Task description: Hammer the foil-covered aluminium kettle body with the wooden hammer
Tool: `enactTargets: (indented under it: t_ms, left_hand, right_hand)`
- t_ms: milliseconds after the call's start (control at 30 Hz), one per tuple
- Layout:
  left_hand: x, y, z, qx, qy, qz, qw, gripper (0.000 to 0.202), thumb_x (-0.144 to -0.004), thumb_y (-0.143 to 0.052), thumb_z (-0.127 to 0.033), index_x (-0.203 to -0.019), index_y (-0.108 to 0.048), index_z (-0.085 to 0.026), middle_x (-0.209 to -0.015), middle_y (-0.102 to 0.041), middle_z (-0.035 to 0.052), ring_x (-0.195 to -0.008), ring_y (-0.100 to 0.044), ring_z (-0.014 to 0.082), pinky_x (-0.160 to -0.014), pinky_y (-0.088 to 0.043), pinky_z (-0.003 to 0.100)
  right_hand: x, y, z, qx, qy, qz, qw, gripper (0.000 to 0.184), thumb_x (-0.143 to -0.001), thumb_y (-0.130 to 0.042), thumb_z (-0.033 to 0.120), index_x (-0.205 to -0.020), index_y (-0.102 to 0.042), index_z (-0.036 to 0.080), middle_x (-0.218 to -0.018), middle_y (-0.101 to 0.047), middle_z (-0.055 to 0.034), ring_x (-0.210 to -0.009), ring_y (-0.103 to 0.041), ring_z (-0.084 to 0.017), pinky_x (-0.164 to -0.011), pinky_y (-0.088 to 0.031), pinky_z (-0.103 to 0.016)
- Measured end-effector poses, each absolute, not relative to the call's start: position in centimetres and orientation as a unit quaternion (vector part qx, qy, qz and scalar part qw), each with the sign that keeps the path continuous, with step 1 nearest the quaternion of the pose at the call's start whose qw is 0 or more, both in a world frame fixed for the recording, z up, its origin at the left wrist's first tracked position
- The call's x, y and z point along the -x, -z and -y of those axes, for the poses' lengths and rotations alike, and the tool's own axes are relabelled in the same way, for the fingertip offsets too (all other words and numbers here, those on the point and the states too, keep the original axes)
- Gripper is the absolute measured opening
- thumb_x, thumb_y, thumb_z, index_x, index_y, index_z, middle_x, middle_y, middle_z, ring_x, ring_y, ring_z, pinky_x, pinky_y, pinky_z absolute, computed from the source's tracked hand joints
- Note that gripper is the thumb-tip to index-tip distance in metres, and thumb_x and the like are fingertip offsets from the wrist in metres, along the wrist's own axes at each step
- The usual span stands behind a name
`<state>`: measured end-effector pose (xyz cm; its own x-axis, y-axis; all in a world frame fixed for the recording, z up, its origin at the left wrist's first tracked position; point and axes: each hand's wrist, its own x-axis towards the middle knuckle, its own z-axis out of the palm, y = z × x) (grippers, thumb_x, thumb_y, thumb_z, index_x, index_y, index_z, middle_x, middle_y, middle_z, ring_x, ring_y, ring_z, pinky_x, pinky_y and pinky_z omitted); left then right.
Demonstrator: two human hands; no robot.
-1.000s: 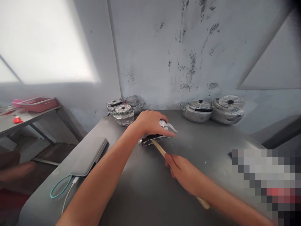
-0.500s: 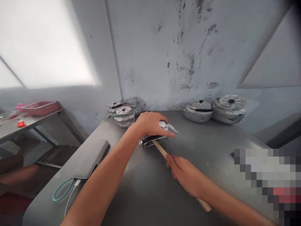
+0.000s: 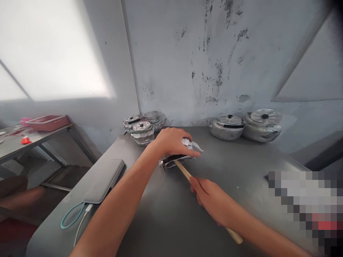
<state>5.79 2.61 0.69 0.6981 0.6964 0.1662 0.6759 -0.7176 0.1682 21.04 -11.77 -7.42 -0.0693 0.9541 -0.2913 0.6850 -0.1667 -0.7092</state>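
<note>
My left hand [image 3: 173, 142] presses down on a small silver metal pot [image 3: 187, 145] lying on its side on the grey metal table [image 3: 166, 214]; its fingers curl over the pot. A black band shows along the pot's lower edge. My right hand [image 3: 211, 200] is wrapped round a wooden stick [image 3: 182, 170] whose far end touches the pot under my left hand. The stick's near end [image 3: 235, 236] sticks out below my right forearm.
Small lidded metal pots [image 3: 141, 129] stand at the table's back left, two larger lidded pots [image 3: 245, 125] at the back right by the wall. A grey power bank [image 3: 103, 181] with a teal cable lies at the left edge. A second table with a pink tray [image 3: 46, 122] stands far left.
Both hands stay on the pot and the stick. The right hand has shifted slightly along the stick; the view has moved a little.
</note>
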Motion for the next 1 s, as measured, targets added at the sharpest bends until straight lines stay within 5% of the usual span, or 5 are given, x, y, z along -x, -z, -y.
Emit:
enactTargets:
  t_ms: [1000]
  left_hand:
    - [-5.70,-0.80,-2.45,-0.922,-0.123,-0.363,0.047,0.071,-0.068,-0.057,-0.087,-0.116,-0.071,-0.036,-0.122,-0.071,-0.0023,-0.102,-0.066,0.0277,-0.089,-0.049,0.038]
  right_hand:
    - [-21.20,7.20,11.82,0.655,-0.371,0.635,0.175,0.049,-0.104,-0.020,0.050,-0.079,-0.050,0.021,-0.067,-0.047,0.0022,-0.057,-0.044,-0.013,-0.051,-0.031,-0.026]
